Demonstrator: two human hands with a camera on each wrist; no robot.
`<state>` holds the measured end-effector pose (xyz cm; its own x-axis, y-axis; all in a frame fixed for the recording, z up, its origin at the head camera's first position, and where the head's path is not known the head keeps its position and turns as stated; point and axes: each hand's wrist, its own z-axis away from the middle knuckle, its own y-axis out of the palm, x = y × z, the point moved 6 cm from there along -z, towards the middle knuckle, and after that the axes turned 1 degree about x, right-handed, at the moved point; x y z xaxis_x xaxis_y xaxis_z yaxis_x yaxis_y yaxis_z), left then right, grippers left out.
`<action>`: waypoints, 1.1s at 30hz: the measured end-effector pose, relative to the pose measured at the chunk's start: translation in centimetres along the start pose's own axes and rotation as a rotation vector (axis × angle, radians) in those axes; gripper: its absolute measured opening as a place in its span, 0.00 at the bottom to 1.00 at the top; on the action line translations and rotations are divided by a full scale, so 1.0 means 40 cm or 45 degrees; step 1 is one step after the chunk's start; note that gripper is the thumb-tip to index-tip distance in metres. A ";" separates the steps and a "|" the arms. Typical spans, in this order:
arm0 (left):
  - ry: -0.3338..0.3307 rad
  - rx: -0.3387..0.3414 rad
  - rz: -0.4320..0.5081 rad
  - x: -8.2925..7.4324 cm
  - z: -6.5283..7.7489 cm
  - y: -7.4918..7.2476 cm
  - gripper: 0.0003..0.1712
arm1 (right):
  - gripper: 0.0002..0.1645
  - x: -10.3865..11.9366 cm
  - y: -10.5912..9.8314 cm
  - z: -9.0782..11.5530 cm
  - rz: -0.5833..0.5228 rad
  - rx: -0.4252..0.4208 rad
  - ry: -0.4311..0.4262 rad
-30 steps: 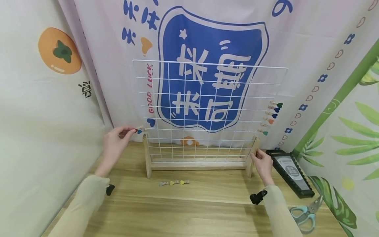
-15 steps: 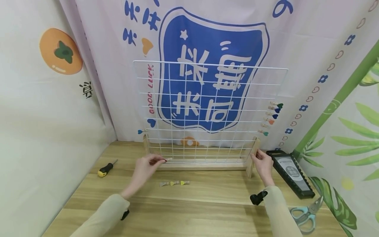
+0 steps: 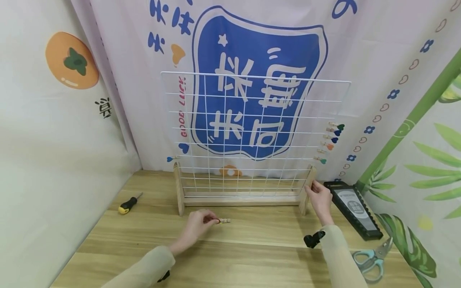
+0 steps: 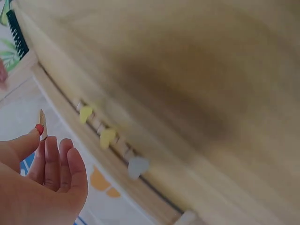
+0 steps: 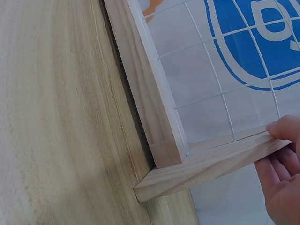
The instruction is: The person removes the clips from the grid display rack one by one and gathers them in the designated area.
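My left hand (image 3: 198,226) pinches a small wooden clothespin (image 4: 43,119) with a red heart between thumb and fingers. In the head view it is low over the table, in front of the rack, and covers most of a short row of pegs. The left wrist view shows that row: two yellow heart clothespins (image 4: 86,114) and a grey heart clothespin (image 4: 138,167). With thumb and fingers, my right hand (image 3: 320,200) grips the right wooden upright (image 5: 211,166) of the stand. The stand bears a white wire grid (image 3: 252,116). A blue heart clothespin (image 3: 170,159) is clipped at its left edge.
Several heart clothespins (image 3: 334,138) hang on the grid's right edge. A black and yellow screwdriver (image 3: 127,205) lies to the left. On the right are a black case (image 3: 354,210) and blue-handled scissors (image 3: 371,260). A printed curtain (image 3: 144,120) hangs close behind the grid.
My left hand has moved from the grid's left edge, down and right, to the pegs on the table, carrying the red heart clothespin. The right hand has stayed on the upright.
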<state>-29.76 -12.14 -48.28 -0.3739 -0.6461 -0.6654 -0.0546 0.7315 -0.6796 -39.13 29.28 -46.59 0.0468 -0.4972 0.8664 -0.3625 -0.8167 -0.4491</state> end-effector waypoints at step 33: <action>0.116 0.085 -0.332 0.010 0.016 0.096 0.03 | 0.27 0.003 -0.002 -0.001 0.022 0.002 0.015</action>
<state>-29.55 -9.72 -51.37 -0.4369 -0.7862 -0.4370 -0.0997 0.5252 -0.8451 -39.14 29.30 -46.44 0.0291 -0.5078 0.8610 -0.3614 -0.8084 -0.4646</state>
